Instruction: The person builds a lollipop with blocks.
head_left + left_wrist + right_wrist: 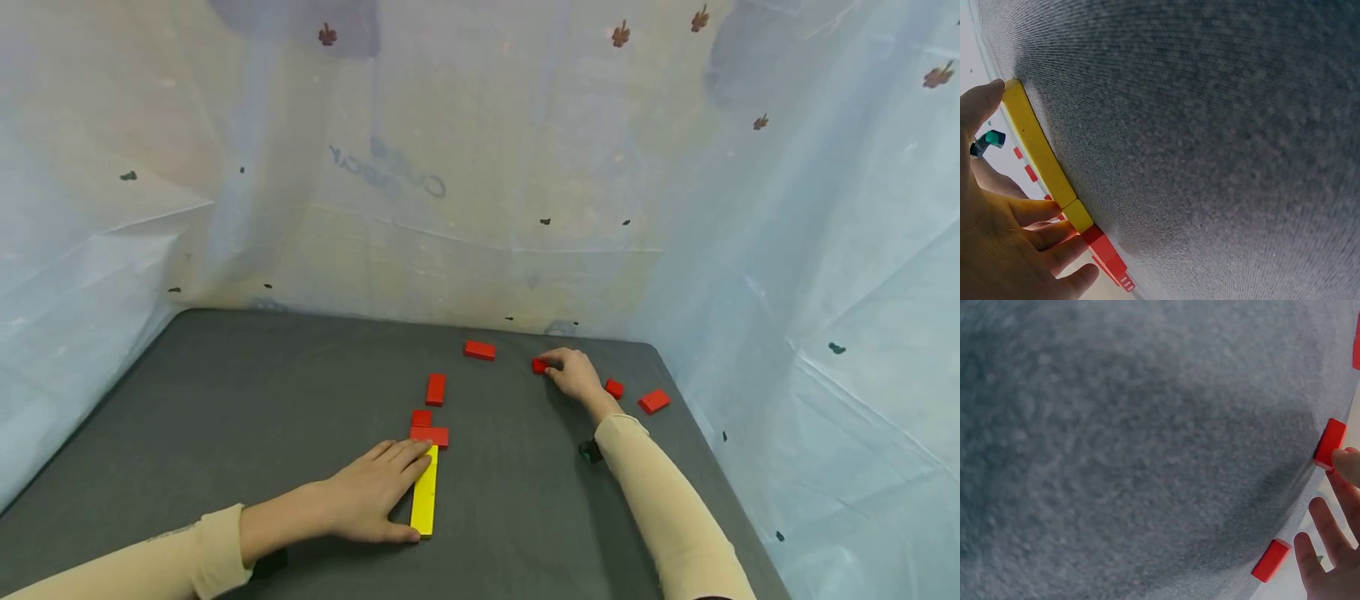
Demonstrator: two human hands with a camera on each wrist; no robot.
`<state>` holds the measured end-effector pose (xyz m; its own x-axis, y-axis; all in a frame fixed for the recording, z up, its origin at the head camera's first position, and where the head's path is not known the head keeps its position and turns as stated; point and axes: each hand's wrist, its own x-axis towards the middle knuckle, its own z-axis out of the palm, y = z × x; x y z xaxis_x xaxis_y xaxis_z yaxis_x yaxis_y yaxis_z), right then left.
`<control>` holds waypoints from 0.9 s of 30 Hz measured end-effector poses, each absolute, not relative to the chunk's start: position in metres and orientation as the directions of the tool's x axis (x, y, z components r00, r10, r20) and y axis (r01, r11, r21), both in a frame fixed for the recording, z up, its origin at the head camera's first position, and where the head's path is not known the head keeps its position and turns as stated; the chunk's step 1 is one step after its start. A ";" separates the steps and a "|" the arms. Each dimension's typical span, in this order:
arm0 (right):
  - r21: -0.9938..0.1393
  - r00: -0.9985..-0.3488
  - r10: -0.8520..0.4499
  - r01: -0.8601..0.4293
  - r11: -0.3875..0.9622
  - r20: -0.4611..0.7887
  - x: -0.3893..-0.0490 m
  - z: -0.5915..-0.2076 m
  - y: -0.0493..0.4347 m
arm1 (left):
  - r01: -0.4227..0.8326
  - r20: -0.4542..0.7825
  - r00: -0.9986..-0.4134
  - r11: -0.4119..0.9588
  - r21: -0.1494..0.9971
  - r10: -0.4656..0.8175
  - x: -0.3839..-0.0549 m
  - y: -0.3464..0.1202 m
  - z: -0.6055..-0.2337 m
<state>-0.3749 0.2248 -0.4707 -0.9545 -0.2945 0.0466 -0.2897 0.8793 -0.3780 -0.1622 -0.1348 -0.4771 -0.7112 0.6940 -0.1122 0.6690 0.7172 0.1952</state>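
My left hand (367, 492) lies at the left side of a long yellow block (423, 500), its thumb at the near end and its fairly straight fingers along the far part. In the left wrist view a short yellow block (1077, 215) joins the long one end to end, and red blocks (1105, 249) continue the line. At the back right, my right hand (573, 373) pinches a small red block (538, 366) between thumb and index finger. That red block (1330, 444) rests on the cloth in the right wrist view, its end partly covered by the fingertips.
Beyond the yellow piece lie a crosswise red block (438, 437), a small red block (422, 418) and an upright-lying one (436, 389). Another red block (480, 350) is near the back edge. Two more, a small one (615, 388) and a larger one (655, 401), lie by the right forearm.
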 end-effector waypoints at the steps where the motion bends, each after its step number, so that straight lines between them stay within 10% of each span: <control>1: -0.370 -0.952 -0.302 -0.301 0.879 0.056 -0.375 -0.472 0.225 | 0.669 -0.113 -0.711 0.717 0.196 0.694 -0.163 -0.135 -0.477; 27: -0.464 -0.922 -0.315 -0.385 0.798 0.224 -0.347 -0.457 0.195 | 0.671 -0.145 -0.700 0.714 0.203 0.699 -0.164 -0.135 -0.474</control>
